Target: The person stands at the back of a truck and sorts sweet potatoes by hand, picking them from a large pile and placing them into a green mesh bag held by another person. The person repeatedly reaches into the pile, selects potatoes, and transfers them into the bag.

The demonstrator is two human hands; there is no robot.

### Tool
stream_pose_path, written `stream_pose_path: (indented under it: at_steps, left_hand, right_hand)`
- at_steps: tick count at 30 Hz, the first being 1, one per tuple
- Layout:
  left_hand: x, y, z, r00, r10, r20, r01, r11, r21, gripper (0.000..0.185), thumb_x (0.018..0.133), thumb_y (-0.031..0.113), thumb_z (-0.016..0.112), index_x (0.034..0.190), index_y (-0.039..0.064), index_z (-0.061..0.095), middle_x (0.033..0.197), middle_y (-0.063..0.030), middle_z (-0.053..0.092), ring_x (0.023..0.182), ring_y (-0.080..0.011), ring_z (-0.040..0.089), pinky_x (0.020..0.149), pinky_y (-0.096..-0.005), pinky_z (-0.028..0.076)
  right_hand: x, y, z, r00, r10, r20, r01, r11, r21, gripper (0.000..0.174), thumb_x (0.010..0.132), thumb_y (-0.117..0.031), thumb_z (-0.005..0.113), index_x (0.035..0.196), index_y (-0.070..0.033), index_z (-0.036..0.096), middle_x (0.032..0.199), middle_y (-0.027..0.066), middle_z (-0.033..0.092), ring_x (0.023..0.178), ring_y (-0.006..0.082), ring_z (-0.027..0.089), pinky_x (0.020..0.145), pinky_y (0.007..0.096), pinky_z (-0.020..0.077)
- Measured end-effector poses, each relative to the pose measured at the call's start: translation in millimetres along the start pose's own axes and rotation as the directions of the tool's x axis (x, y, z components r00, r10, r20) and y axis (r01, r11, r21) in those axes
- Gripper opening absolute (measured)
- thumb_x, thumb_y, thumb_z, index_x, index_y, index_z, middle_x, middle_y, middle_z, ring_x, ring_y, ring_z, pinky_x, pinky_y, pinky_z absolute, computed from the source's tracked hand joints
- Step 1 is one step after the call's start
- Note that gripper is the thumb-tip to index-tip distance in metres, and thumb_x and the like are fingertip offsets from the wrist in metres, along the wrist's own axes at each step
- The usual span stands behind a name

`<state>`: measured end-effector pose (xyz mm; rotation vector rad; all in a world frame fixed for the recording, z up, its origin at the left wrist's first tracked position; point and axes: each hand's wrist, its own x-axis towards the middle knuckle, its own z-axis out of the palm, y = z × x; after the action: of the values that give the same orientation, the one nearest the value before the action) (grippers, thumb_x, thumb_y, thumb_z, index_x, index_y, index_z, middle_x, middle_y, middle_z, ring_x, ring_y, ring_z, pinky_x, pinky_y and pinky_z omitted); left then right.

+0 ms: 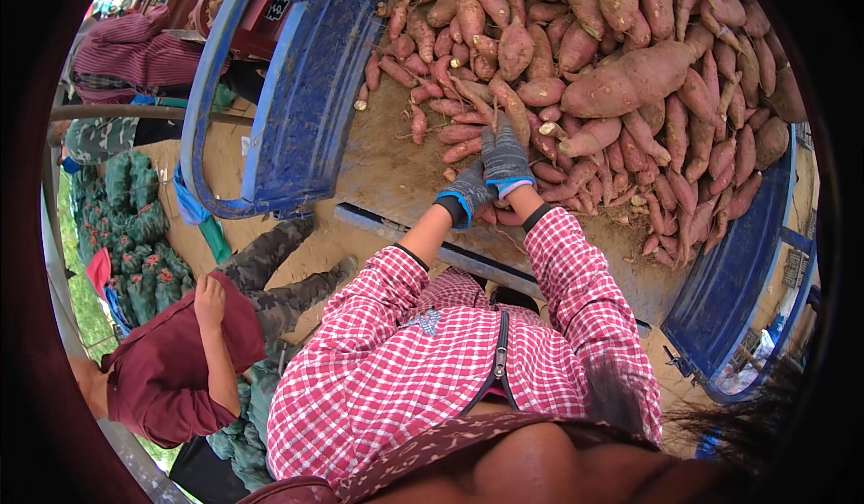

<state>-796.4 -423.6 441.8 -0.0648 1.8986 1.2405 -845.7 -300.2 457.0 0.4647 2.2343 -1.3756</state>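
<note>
A large heap of red-skinned sweet potatoes [540, 52] covers much of a metal truck bed [385, 139]. Both my hands wear grey gloves with blue cuffs and meet at the near left edge of the heap. My right hand [506, 156] reaches over the roots, its fingers pointing at a long sweet potato [511, 109]; whether it grips one is not plain. My left hand [469, 190] lies against the right hand's wrist side, low over the bed, and its fingertips are partly hidden. One very large sweet potato [628, 79] rests on top of the heap to the right.
Blue metal side panels [307, 79] flank the bed, with another [736, 288] at right. A person in a dark red shirt [182, 362] is close at my left. Filled green mesh sacks [142, 254] stand beyond, near other people. The bed's edge [398, 227] lies before me.
</note>
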Motion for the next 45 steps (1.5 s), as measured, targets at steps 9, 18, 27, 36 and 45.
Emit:
stream_pose_path:
  at_steps: [9,18,27,36,45]
  left_hand:
    - [-20.4,-83.5,-67.2,0.965,-0.215,-0.149,0.188,0.966,-0.179,0.063,0.079,0.025,0.070,0.135,0.003,0.049,0.117,-0.0152,0.063,0.101,-0.0326,0.061,0.088,-0.0392,0.049]
    - [-64.6,-75.4,-90.7,0.968,-0.248,0.037,0.058,0.079,-0.995,0.062,0.087,0.023,0.064,0.144,0.015,0.042,0.133,-0.0131,0.054,0.118,-0.0311,0.053,0.101,-0.0404,0.043]
    - [-2.8,-19.4,-88.5,0.934,0.268,-0.235,-0.196,-0.165,-0.967,0.075,0.092,0.042,0.056,0.154,0.018,0.022,0.153,-0.0136,0.035,0.139,-0.0306,0.036,0.115,-0.0450,0.030]
    - [3.1,-55.5,-89.8,0.951,0.234,-0.201,-0.095,-0.397,-0.913,0.064,0.099,0.041,0.047,0.153,0.016,0.024,0.152,-0.0122,0.035,0.135,-0.0312,0.041,0.110,-0.0445,0.038]
    - [-25.4,-70.5,-75.7,0.991,-0.081,-0.106,-0.118,-0.157,-0.981,0.084,0.091,0.040,0.062,0.156,0.016,0.014,0.156,-0.0109,0.028,0.142,-0.0316,0.031,0.116,-0.0441,0.027]
  right_hand:
    - [59.0,-104.3,17.2,0.829,-0.560,0.008,0.527,0.775,-0.348,0.070,0.084,-0.042,0.065,0.138,-0.002,0.044,0.133,0.0257,0.052,0.126,0.0386,0.050,0.105,0.0434,0.0403]
    - [96.7,-35.4,-48.4,0.934,-0.309,0.179,0.323,0.516,-0.793,0.068,0.080,-0.026,0.072,0.141,-0.012,0.045,0.122,0.0187,0.062,0.111,0.0347,0.061,0.103,0.0471,0.0396]
    - [68.1,-105.7,-42.6,0.849,-0.416,0.326,0.415,0.907,0.076,0.073,0.086,-0.031,0.073,0.145,-0.004,0.040,0.138,0.0169,0.055,0.128,0.0281,0.052,0.106,0.0359,0.0416]
    - [103.0,-47.8,-94.9,0.984,-0.108,0.143,0.169,0.285,-0.944,0.051,0.090,-0.029,0.062,0.137,-0.010,0.052,0.138,0.0156,0.054,0.126,0.0359,0.051,0.108,0.0507,0.0364]
    - [100.0,-46.2,-105.8,0.936,-0.296,0.189,0.326,0.531,-0.782,0.063,0.077,-0.030,0.076,0.133,-0.012,0.055,0.129,0.0151,0.060,0.119,0.0342,0.057,0.103,0.0454,0.0420]
